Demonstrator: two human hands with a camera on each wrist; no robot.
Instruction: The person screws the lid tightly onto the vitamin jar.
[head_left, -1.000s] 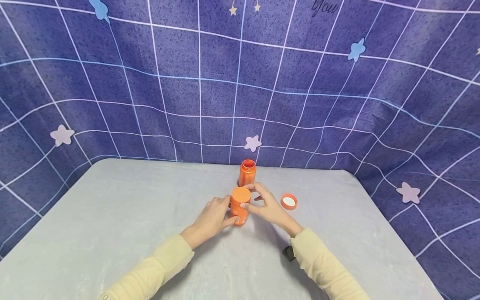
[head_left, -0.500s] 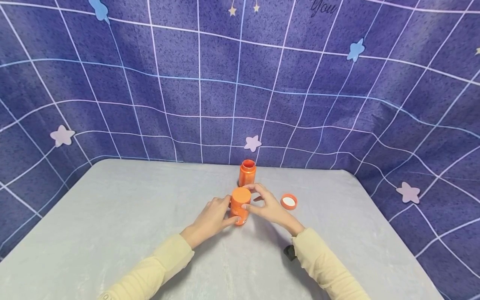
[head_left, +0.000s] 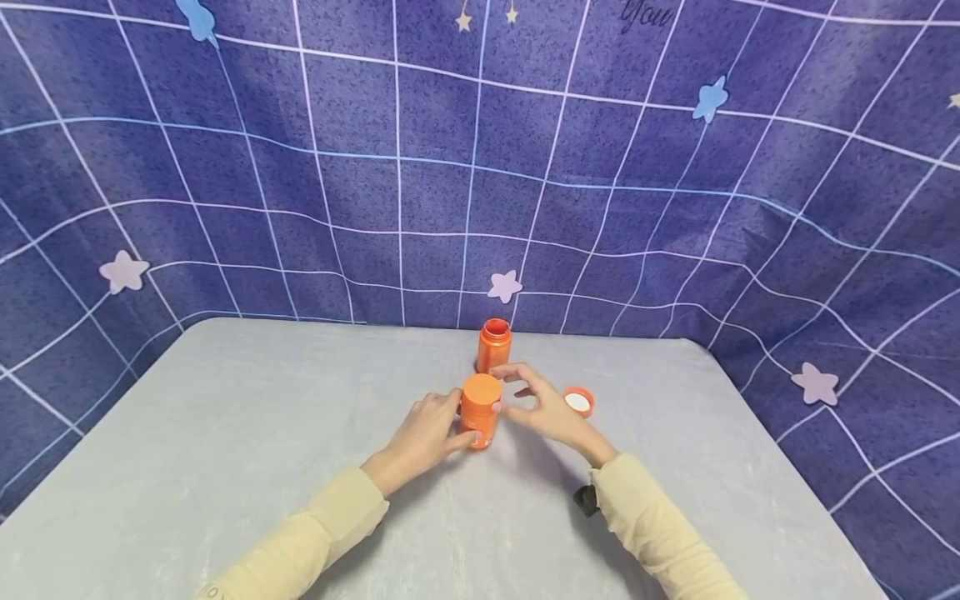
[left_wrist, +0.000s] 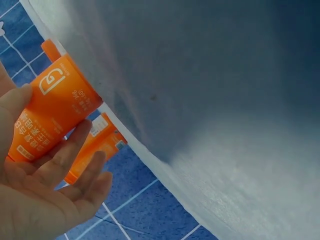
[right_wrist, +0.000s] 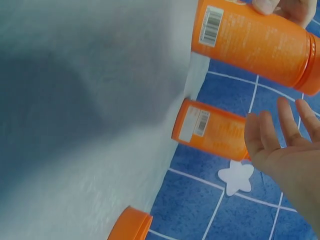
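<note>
Upright on the table, a capped orange bottle [head_left: 477, 423] is gripped low by the left hand [head_left: 420, 437], thumb in front and fingers round its far side. In the left wrist view, the left hand [left_wrist: 47, 195] holds this bottle [left_wrist: 55, 107] at its label. The right hand [head_left: 551, 417] is beside the orange lid [head_left: 482, 389], thumb and forefinger apart at its right edge; whether they touch it is unclear. In the right wrist view, the right hand [right_wrist: 290, 155] has loosely extended fingers near the lid end of the bottle [right_wrist: 255, 45].
Behind the hands stands an uncapped orange bottle [head_left: 493, 352], mouth up. A loose orange cap [head_left: 577, 402] lies on the grey table [head_left: 300, 392] beyond the right wrist, its white inside facing up. A blue patterned curtain [head_left: 360, 192] hangs along the table's back.
The right hand has shifted slightly right, its thumb drawing back from the front of the lid to the edge. The left hand and the gripped bottle have barely moved.
</note>
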